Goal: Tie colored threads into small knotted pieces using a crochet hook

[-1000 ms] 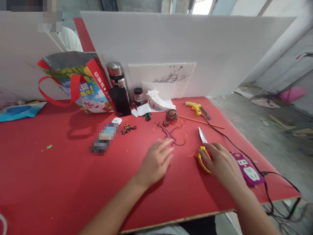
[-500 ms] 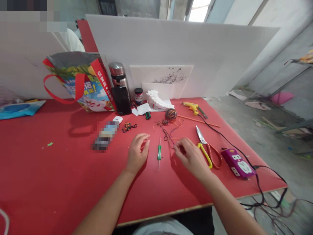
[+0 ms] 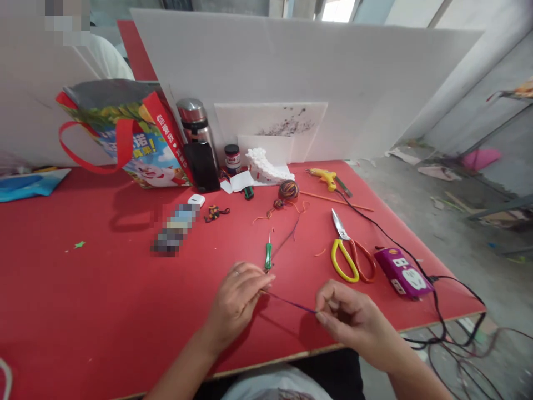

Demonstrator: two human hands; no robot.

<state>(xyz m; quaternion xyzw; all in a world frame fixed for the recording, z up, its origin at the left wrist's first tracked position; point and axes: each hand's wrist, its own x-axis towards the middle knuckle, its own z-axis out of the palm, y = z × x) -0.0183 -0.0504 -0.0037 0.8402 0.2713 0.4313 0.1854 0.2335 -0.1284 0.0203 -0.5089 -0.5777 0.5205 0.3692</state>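
My left hand pinches a thin multicoloured thread near the front of the red table. My right hand pinches the same thread a little to the right, so a short piece is stretched between both hands. The thread runs back past a green-handled awl lying just beyond my left hand, toward a ball of multicoloured thread. Yellow and orange-handled scissors lie to the right of the awl, apart from both hands.
A purple power strip with black cables sits at the right edge. A yellow glue gun, a wooden stick, white foam shape, small jar, steel flask, black phone and colourful bag stand along the white partition.
Both hands have drawn back toward the table's front edge, pulling the thread out with them. My left hand has gone from loosely curled beside the awl to pinching the thread.
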